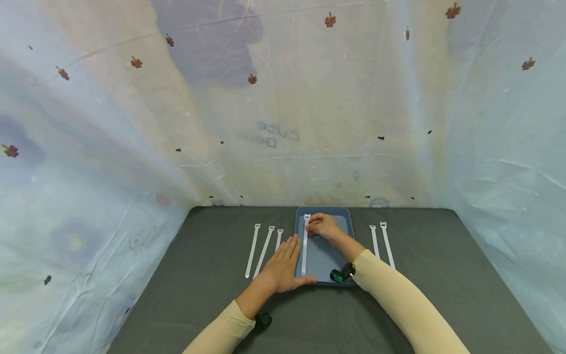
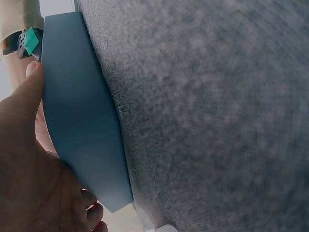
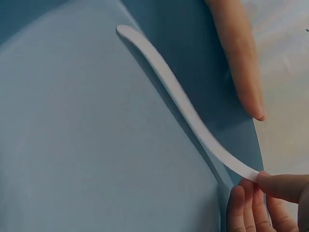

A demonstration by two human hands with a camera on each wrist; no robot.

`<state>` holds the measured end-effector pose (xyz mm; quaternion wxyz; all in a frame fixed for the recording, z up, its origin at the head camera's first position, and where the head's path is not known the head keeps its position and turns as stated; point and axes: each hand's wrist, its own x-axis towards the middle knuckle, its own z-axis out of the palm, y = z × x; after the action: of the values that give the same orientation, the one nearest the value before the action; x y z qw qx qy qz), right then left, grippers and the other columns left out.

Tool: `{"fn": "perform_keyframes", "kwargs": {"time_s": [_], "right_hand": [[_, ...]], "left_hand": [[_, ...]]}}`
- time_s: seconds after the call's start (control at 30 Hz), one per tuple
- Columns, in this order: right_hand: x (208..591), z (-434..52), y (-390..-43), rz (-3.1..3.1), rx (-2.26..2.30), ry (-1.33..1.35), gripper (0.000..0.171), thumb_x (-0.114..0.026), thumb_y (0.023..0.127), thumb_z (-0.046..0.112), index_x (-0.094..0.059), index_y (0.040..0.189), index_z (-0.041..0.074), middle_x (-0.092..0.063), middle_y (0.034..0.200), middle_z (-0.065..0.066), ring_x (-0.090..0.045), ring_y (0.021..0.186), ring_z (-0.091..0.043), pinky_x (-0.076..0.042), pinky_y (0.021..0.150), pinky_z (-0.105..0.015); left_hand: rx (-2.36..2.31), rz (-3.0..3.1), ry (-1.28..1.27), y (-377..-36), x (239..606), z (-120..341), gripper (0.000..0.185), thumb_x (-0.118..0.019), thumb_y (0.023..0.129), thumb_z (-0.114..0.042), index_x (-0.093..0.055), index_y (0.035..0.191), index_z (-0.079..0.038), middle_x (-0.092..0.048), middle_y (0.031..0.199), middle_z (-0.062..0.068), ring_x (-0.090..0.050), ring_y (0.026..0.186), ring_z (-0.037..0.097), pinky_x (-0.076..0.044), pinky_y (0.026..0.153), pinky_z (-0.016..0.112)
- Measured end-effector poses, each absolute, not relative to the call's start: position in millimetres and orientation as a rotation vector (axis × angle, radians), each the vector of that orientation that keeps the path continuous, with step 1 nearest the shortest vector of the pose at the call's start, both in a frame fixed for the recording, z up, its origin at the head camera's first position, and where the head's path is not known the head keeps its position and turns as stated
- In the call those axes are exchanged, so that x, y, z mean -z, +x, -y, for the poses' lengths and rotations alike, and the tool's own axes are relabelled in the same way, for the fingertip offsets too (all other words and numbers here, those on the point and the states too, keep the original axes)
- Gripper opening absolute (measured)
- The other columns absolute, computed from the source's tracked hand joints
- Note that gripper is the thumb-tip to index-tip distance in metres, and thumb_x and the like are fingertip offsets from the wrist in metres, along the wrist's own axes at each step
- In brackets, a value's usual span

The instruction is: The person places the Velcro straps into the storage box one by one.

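Observation:
A white cable strap [image 1: 304,253] with a slotted head lies lengthwise along the left side of a shallow blue tray [image 1: 325,258]. My right hand [image 1: 325,227] pinches this strap near its head, between thumb and fingertips. In the right wrist view the strap [image 3: 181,99] bends slightly from the pinch down to its rounded tail on the tray floor. My left hand [image 1: 280,269] is spread at the tray's front left corner, fingers straight along the left rim and thumb at the front rim. The tray's outer wall [image 2: 84,106] fills the left wrist view beside that hand.
Left of the tray lie several white straps [image 1: 252,250], one partly behind my left hand. Two more straps [image 1: 387,245] lie to the right, near my right sleeve. The grey cloth table [image 1: 212,295] meets a patterned curtain [image 1: 283,182] behind the tray.

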<state>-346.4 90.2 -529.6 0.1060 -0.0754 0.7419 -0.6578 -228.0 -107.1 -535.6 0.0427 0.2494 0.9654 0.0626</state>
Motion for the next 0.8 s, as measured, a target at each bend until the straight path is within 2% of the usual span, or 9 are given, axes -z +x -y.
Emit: {"fn": "perform_keyframes", "kwargs": {"time_s": [0.1,0.3,0.5,0.8], "right_hand": [[533,-88,-348,-2.204,1.916,-0.227,0.014,-0.074,0.095,-0.008,-0.067,0.108,-0.007,-0.077,0.091,-0.013,-0.074,0.078,-0.018,-0.065,0.074,-0.033],[537,-79,-353,-2.258,1.829,-0.163,0.022,-0.076,0.095,-0.007,-0.067,0.116,-0.009,-0.078,0.104,-0.021,-0.075,0.081,-0.02,-0.065,0.078,-0.035],[537,-74,-354,-2.318,1.755,-0.173,0.021,-0.075,0.095,-0.008,-0.066,0.113,-0.011,-0.077,0.1,-0.022,-0.075,0.085,-0.026,-0.065,0.076,-0.036],[537,-74,-352,-2.39,1.686,-0.205,0.019,-0.076,0.095,-0.005,-0.066,0.111,-0.01,-0.077,0.098,-0.021,-0.076,0.083,-0.026,-0.064,0.075,-0.036]], "left_hand": [[-0.196,-2.941,0.751,-225,528,106,0.121,-0.052,0.095,-0.085,-0.013,0.171,0.0,-0.008,0.18,0.018,-0.01,0.166,0.034,-0.016,0.134,0.046],[-0.184,-2.951,0.757,-224,527,106,0.12,-0.053,0.095,-0.084,-0.014,0.171,0.0,-0.01,0.18,0.019,-0.012,0.166,0.034,-0.017,0.134,0.046],[-0.198,-2.949,0.762,-223,526,106,0.121,-0.054,0.095,-0.084,-0.012,0.171,0.0,-0.009,0.18,0.019,-0.011,0.166,0.034,-0.017,0.134,0.046],[-0.232,-2.975,0.797,-225,534,108,0.12,-0.045,0.096,-0.087,-0.015,0.171,0.002,-0.01,0.179,0.019,-0.011,0.166,0.034,-0.014,0.135,0.044]]}}
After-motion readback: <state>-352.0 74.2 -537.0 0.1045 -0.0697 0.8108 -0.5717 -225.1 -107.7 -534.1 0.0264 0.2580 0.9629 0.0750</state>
